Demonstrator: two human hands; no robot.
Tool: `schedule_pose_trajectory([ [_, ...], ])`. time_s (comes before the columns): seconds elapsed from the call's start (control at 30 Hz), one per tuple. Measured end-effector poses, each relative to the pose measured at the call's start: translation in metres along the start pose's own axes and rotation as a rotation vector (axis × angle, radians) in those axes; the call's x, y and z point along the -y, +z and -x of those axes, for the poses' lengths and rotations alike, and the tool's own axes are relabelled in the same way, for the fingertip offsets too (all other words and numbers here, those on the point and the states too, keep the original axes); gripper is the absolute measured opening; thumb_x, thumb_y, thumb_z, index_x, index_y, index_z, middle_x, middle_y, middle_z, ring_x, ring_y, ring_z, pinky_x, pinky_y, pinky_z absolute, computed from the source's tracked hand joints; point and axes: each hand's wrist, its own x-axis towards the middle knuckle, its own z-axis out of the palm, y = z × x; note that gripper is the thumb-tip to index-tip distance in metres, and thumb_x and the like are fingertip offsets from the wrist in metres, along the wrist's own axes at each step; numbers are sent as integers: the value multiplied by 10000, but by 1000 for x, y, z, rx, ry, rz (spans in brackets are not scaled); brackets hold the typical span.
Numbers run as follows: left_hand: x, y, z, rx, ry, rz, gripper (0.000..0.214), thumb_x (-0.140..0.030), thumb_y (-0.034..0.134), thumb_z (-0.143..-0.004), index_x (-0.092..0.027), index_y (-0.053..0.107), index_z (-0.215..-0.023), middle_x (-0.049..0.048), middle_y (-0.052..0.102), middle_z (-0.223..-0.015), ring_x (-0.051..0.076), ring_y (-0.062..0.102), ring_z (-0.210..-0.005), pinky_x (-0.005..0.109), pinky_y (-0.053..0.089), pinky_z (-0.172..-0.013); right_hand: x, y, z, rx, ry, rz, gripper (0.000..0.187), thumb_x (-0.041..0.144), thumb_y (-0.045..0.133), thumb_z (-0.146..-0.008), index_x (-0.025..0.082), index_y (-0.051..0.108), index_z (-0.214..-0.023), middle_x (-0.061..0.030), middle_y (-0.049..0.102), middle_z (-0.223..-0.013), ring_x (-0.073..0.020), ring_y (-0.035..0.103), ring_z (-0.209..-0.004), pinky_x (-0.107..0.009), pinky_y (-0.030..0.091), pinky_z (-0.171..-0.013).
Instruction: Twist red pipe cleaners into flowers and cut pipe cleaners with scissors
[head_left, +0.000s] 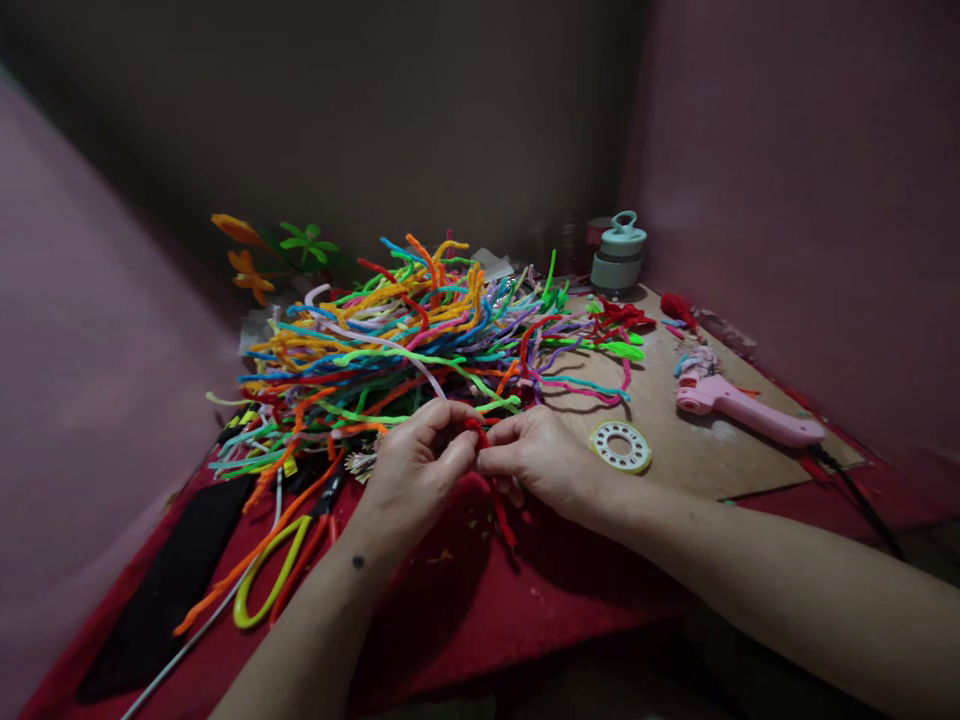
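Note:
My left hand [417, 462] and my right hand [537, 457] meet over the red cloth [465, 600]. Both pinch the same red pipe cleaner [487, 470], which is bent between the fingertips and trails down toward me. Just behind the hands lies a big loose heap of pipe cleaners [405, 340] in many colours: orange, blue, green, pink, yellow.
A pink glue gun [742, 408] with a black cord lies on a brown board [697, 450] at right, beside a white ring-shaped disc [620, 446]. A grey-green tape dispenser [619, 255] stands at the back. Yellow-handled pliers [274, 570] lie at left. Pipe-cleaner flowers [255, 260] stand back left.

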Motion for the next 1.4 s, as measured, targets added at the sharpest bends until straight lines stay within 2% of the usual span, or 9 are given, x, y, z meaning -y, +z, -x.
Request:
schedule_pose_trajectory([
  [0.2, -1, 0, 0, 13, 19, -47, 131, -187, 500, -746, -163, 604, -824, 16, 631, -758, 123, 555, -668, 192, 411, -565, 2, 0, 2, 2, 23, 16, 195, 149, 549, -645, 161, 497, -457, 53, 452, -366, -64, 386, -293, -188, 279, -312],
  [0.47, 1, 4, 1, -74, 113, -183, 114, -176, 482, -750, -172, 572, -820, 19, 607, -771, 121, 547, -669, 198, 419, -573, 3, 2, 2, -6, 34, 22, 218, 154, 549, -651, 166, 483, -444, 50, 442, -356, -66, 380, -290, -196, 272, -312],
  [0.73, 3, 5, 1, -55, 23, 25, 16, -178, 524, -726, -170, 538, -722, -29, 538, -640, 84, 474, -559, 190, 381, -515, 5, 2, 4, 4, 38, 26, 219, 123, 527, -633, 162, 469, -425, 54, 425, -338, -65, 363, -283, -189, 269, -299],
  [0.93, 1, 6, 1, -68, -38, 112, 32, -181, 564, -700, -164, 538, -691, -38, 514, -597, 71, 434, -514, 187, 346, -475, 2, 1, 2, 22, 19, 10, 183, 141, 549, -629, 154, 496, -455, 54, 442, -359, -61, 378, -295, -180, 278, -304],
  [1.1, -4, -1, 0, 24, -82, 217, 35, -185, 573, -724, -162, 563, -749, -41, 522, -619, 56, 427, -513, 172, 343, -473, -1, 0, 1, 33, 48, -13, 193, 220, 598, -632, 153, 511, -473, 47, 455, -371, -69, 383, -290, -187, 274, -290],
  [1.2, -4, -5, -1, 67, -89, 254, 120, -245, 590, -749, -161, 591, -834, -24, 561, -676, 63, 461, -556, 172, 369, -502, -3, 0, 0, 42, 32, -29, 196, 255, 620, -628, 150, 525, -493, 43, 464, -379, -70, 390, -292, -188, 275, -292],
  [1.4, -2, -5, -3, 101, -109, 226, 159, -303, 588, -766, -145, 577, -757, -31, 530, -610, 56, 428, -520, 167, 344, -479, -6, 0, -3, 70, -1, -65, 178, 183, 589, -619, 152, 498, -468, 51, 449, -367, -60, 375, -287, -183, 275, -303],
])
